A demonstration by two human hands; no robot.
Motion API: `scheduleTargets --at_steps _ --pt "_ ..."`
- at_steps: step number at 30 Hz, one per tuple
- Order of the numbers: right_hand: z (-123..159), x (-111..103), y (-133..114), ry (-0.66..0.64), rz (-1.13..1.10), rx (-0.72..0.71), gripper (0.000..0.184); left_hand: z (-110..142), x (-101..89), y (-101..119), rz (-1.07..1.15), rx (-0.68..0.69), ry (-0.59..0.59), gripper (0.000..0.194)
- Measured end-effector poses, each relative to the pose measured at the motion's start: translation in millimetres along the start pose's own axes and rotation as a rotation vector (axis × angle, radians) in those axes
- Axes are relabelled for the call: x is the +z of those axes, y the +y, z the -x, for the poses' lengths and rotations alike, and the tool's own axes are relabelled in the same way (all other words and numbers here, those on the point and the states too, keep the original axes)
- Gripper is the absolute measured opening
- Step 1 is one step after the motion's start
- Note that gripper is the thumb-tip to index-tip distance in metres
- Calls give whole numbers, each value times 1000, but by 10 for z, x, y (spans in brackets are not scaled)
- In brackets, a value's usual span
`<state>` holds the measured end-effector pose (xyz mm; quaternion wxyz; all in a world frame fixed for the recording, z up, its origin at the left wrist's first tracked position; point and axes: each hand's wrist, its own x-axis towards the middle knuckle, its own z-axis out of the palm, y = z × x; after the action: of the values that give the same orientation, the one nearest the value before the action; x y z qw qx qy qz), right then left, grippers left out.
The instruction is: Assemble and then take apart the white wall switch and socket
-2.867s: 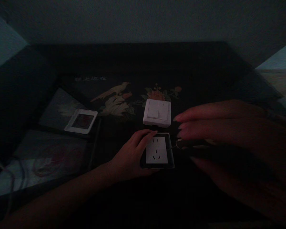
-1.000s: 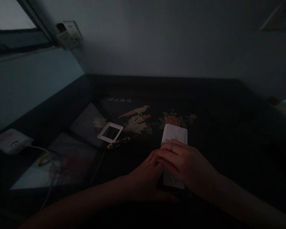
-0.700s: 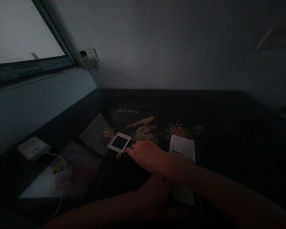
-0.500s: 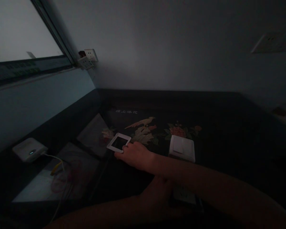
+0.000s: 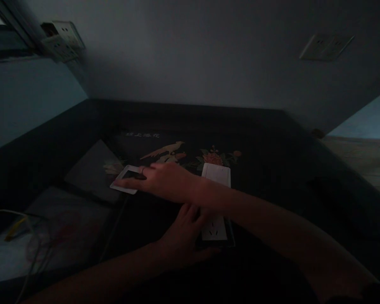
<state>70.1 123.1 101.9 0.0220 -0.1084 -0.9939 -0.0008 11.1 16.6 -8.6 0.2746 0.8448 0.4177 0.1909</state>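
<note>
My right hand reaches left across my other arm and lies over a white square frame with an open middle. The thumb stretches across the frame's near side and the other fingers bend over its far right part. My left hand rests palm down beside a white socket panel set on a dark, clear-edged plate. Its fingers and thumb are spread around the panel's left side; the fingertips are partly hidden by my right forearm. Beyond that forearm lies a white switch panel, its near part covered.
The dark tabletop bears a printed bird and flowers. At the left lie a white cable and a yellow piece. Wall sockets are at the upper left and upper right. The room is dim.
My view has turned to the right. My right hand has slid further over the white frame, its thumb now across the near side. My left hand stays by the socket panel.
</note>
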Motion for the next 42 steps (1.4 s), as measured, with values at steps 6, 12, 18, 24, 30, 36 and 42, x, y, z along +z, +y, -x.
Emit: scheduleTargets --at_steps 6,12,18,24,30,36,42 --pt "1262 -397 79 791 -773 397 65 -20 -43 9 26 116 45 92" --pt "1898 -191 -52 980 -926 642 51 -26 -70 8 41 104 26 93" --pt "1790 -26 -192 923 -745 560 46 -21 -80 26 12 89 30 92" --pt "1796 4 -166 851 -673 593 42 -15 -86 41 0 87 8 90" --pt "1787 22 -141 858 -655 619 45 -16 -91 41 -25 89 -10 91" --pt "1780 42 -138 858 -690 620 45 -20 -86 22 -41 109 5 91" --pt "1802 24 -148 840 -676 580 42 -30 -80 17 -44 114 12 91"
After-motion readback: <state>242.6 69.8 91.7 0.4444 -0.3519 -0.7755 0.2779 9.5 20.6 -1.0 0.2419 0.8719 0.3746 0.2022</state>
